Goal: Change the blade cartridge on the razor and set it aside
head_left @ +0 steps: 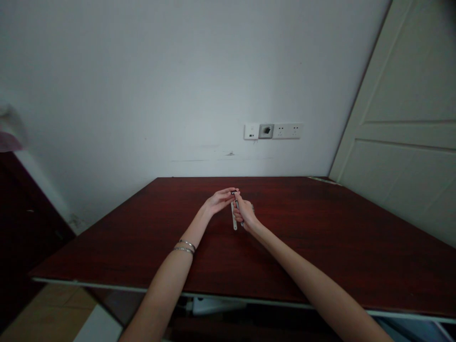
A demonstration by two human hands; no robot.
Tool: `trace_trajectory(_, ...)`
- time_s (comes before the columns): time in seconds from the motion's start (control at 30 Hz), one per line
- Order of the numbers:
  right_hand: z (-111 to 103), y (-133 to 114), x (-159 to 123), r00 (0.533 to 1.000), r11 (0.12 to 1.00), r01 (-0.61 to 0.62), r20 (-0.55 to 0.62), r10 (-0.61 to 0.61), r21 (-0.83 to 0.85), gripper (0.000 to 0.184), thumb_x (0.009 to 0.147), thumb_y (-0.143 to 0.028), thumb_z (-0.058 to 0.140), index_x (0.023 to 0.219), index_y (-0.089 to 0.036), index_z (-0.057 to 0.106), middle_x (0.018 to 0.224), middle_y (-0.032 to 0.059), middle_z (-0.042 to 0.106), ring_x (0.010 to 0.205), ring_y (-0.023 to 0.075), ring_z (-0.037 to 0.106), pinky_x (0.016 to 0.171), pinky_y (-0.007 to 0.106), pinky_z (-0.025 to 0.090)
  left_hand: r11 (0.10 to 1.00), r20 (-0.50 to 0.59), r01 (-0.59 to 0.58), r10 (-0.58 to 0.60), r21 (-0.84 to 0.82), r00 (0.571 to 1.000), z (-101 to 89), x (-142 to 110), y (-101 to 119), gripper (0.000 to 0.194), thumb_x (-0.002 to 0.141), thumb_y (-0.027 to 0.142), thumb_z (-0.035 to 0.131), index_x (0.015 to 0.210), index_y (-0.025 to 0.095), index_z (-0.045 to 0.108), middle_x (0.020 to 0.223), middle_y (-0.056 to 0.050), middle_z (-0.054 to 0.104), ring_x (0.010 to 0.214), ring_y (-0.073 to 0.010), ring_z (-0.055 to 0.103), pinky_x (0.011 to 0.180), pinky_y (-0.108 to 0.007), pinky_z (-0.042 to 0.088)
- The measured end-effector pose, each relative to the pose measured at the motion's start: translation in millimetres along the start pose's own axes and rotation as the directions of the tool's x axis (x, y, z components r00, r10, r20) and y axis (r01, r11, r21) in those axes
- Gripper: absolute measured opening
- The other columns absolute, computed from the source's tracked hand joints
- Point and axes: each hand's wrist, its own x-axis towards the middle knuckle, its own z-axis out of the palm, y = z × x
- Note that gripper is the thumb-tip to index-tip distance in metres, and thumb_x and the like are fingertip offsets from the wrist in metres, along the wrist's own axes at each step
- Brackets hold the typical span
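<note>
Dark red tabletop (142, 237) before you; white wall (178, 85) with sockets (287, 131) beyond. Mid-table, pale narrow strip (234, 222), holed at end, beside your right hand (245, 213), curled round mostly hidden tool (242, 223). Left hand (218, 201) meets it; grip, cannot tell.

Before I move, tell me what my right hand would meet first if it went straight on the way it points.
Most likely the left hand, whose fingers are just ahead of the right hand. A small dark item is at the fingertips too; depth is unclear, so it might come first.

Sockets (287, 131) on white wall (199, 85); pale door (409, 109) right.
</note>
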Motion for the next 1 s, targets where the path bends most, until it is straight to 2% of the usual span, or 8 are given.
trace_trajectory(0.47, -1.2, 1.2, -0.1, 0.998, 0.998, 0.055, 0.024, -0.054, -0.035, 0.046, 0.073, -0.060, 0.053, 0.060, -0.019, 0.039, 0.036, -0.0105, 0.028, 0.028, 0.0018, 0.019, 0.027, 0.013, 0.012, 0.998, -0.013, -0.039, 0.038, -0.043, 0.999, 7.0, -5.5, 2.2, 0.031, 0.064, -0.003, 0.065, 0.095, 0.003, 0.066, 0.106, -0.016, 0.064, 0.109, -0.0255, 0.055, 0.101, -0.034, 0.032)
trace_trajectory(0.7, -3.6, -0.2, 0.6, 0.993, 0.986, 0.112, 0.040, -0.108, -0.120, 0.047, 0.073, -0.061, 0.053, 0.058, -0.019, 0.039, 0.035, -0.0099, 0.028, 0.027, 0.0017, 0.019, 0.027, 0.014, 0.011, 0.998, -0.002, -0.052, 0.052, 0.026, 0.999, 2.9, -3.6, 3.4, 0.028, 0.065, -0.001, 0.064, 0.092, 0.007, 0.068, 0.104, -0.014, 0.066, 0.106, -0.0233, 0.057, 0.100, -0.034, 0.032)
trace_trajectory(0.8, -4.3, -1.1, 0.2, 0.993, 0.982, 0.119, 0.045, -0.113, -0.146, 0.046, 0.073, -0.060, 0.054, 0.057, -0.019, 0.039, 0.035, -0.0099, 0.027, 0.027, 0.0019, 0.019, 0.027, 0.014, 0.012, 0.998, -0.013, -0.054, 0.054, 0.026, 0.998, 1.6, -3.4, 3.9, 0.029, 0.065, -0.001, 0.065, 0.093, 0.005, 0.068, 0.103, -0.016, 0.065, 0.107, -0.0246, 0.056, 0.100, -0.034, 0.032)
trace_trajectory(1.0, -3.4, -4.3, -3.8, 0.991, 0.983, 0.124, 0.070, -0.115, -0.136, 0.048, 0.072, -0.062, 0.053, 0.057, -0.018, 0.042, 0.034, -0.0103, 0.026, 0.027, 0.0017, 0.018, 0.027, 0.014, 0.011, 0.995, -0.031, -0.092, 0.093, 0.029, 0.995, 0.9, -6.1, 9.2, 0.031, 0.064, 0.000, 0.067, 0.094, 0.005, 0.067, 0.106, -0.015, 0.064, 0.106, -0.0236, 0.057, 0.099, -0.033, 0.034)
